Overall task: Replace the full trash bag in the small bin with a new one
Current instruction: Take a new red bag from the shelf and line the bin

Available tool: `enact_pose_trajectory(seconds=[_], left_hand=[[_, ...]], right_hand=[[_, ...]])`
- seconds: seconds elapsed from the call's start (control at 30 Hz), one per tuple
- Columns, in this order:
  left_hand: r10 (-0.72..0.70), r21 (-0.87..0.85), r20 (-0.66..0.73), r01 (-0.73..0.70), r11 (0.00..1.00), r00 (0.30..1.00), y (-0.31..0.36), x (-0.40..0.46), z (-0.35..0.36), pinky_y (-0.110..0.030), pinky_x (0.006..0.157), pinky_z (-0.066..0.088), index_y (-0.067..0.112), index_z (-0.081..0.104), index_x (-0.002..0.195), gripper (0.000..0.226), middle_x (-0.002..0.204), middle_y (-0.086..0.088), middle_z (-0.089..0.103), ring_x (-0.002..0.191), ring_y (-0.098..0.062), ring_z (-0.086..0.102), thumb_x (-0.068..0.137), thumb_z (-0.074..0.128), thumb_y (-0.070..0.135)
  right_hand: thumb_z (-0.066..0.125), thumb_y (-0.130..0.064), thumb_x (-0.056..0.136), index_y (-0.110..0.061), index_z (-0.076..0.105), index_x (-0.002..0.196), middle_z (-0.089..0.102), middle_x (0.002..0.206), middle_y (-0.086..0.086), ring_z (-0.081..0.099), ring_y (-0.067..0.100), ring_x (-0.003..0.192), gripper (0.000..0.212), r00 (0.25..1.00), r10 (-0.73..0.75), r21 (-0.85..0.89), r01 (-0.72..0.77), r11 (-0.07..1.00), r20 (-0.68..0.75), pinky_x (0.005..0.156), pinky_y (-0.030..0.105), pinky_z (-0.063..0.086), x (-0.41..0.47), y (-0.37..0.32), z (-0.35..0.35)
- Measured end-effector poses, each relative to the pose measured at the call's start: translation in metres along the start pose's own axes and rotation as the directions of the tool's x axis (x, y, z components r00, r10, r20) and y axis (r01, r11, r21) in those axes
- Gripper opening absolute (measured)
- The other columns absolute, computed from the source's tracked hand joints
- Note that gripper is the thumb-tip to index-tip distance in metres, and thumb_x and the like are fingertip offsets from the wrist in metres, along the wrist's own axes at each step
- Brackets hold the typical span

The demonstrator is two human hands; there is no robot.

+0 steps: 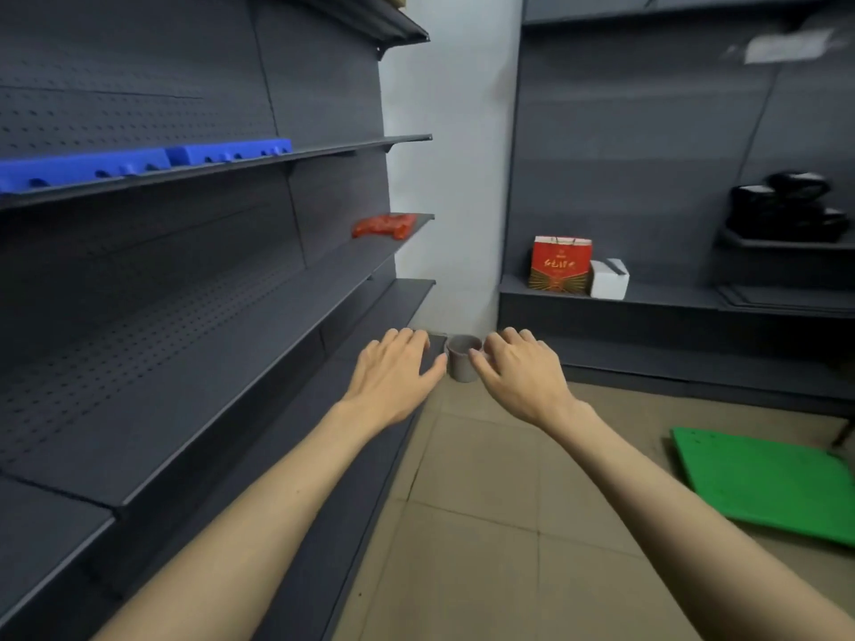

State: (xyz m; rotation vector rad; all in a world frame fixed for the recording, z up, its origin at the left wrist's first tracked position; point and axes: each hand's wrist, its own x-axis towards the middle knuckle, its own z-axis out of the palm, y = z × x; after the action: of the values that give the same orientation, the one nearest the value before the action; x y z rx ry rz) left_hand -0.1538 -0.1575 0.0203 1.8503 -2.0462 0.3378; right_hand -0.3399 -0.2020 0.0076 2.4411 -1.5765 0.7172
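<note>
While both arms reach forward, palms down, the scene reads so:

Left hand [393, 370]: fingers spread and nearly straight; thumb out toward the bin; holds nothing; seen in front of the bottom shelf edge.
Right hand [518, 372]: fingers loosely spread, slightly bent; thumb pointing toward the bin; holds nothing.
Bin [462, 360]: small, round, grey, tapering a little toward the base; stands upright on the floor in the far corner, showing in the gap between the two hands; both thumbs overlap its sides in this view, though whether they touch it I cannot tell; its mouth looks dark with a reddish-brown tint; too small and blurred to make out a bag.
Floor [486, 525]: beige tiles with dark joints.
Left shelves [208, 363]: dark grey metal, perforated back panel; running along the left side to the corner.
Blue trays [139, 164]: two, side by side on an upper left shelf.
Red item [384, 225]: lies on a middle left shelf near its far end.
Wall [444, 178]: pale strip between the two shelf units, behind the bin.
Red bag [560, 266]: paper, with handles; upright on the low right shelf.
White box [610, 279]: just beside the red bag, to its right.
Black items [786, 210]: stacked on the far right shelf; blurred.
Green board [768, 483]: flat on the floor at right.
</note>
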Motion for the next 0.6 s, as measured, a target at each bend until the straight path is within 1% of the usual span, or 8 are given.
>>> enact_pose_trajectory(seconds=[0.1,0.23,0.3,0.4,0.47,0.6], left_hand=[[0.027,-0.044,0.016,-0.026,0.999,1.000,-0.005,0.038,0.029,-0.039,0.083,0.043,0.017,0.055,0.108,0.038,0.107,0.000,0.062,0.103,-0.022,0.054,0.097,0.038,0.049],[0.047,-0.083,0.045,-0.043,0.996,0.998,-0.024,0.098,0.062,-0.040,0.085,0.045,0.017,0.052,0.119,0.041,0.116,-0.001,0.062,0.108,-0.023,0.055,0.097,0.038,0.048],[0.063,-0.078,0.058,-0.058,0.995,0.996,-0.039,0.134,0.076,-0.040,0.084,0.047,0.017,0.052,0.119,0.041,0.118,-0.001,0.062,0.109,-0.024,0.056,0.098,0.037,0.048],[0.068,-0.065,0.052,-0.065,0.996,0.996,-0.062,0.193,0.091,-0.040,0.083,0.046,0.017,0.053,0.115,0.041,0.115,-0.003,0.063,0.106,-0.025,0.057,0.098,0.035,0.050],[0.070,-0.051,0.039,-0.068,0.996,0.997,-0.076,0.231,0.100,-0.039,0.083,0.043,0.016,0.054,0.112,0.040,0.112,-0.003,0.063,0.104,-0.025,0.057,0.098,0.035,0.049],[0.096,-0.022,0.002,-0.096,0.995,0.995,-0.100,0.297,0.123,-0.039,0.087,0.041,0.016,0.056,0.116,0.042,0.116,-0.003,0.063,0.107,-0.023,0.055,0.098,0.036,0.048]], right_hand=[[0.038,-0.050,0.096,-0.013,0.059,0.095,0.061,0.098,0.008,0.055,0.030,0.094,0.042,0.999,0.040,-0.021,-0.040,0.999,0.006,0.075,0.040,0.043,0.027,0.021,0.023],[0.037,-0.052,0.096,-0.015,0.056,0.106,0.059,0.106,0.007,0.055,0.028,0.096,0.043,0.997,0.067,-0.034,-0.065,0.997,0.048,0.077,0.040,0.044,0.080,0.043,0.057],[0.035,-0.053,0.097,-0.016,0.056,0.109,0.060,0.108,0.006,0.056,0.027,0.097,0.044,0.996,0.068,-0.039,-0.066,0.997,0.062,0.078,0.039,0.045,0.114,0.050,0.072],[0.032,-0.051,0.098,-0.016,0.056,0.108,0.062,0.106,0.006,0.057,0.026,0.095,0.044,0.996,0.053,-0.075,-0.048,0.996,0.069,0.077,0.038,0.046,0.170,0.062,0.093],[0.032,-0.050,0.098,-0.015,0.057,0.104,0.062,0.103,0.006,0.056,0.026,0.094,0.043,0.997,0.046,-0.091,-0.041,0.995,0.061,0.077,0.038,0.045,0.208,0.070,0.105],[0.032,-0.049,0.098,-0.014,0.057,0.099,0.060,0.100,0.005,0.053,0.023,0.090,0.043,0.997,0.066,-0.103,-0.062,0.993,0.033,0.075,0.036,0.043,0.270,0.091,0.126]])
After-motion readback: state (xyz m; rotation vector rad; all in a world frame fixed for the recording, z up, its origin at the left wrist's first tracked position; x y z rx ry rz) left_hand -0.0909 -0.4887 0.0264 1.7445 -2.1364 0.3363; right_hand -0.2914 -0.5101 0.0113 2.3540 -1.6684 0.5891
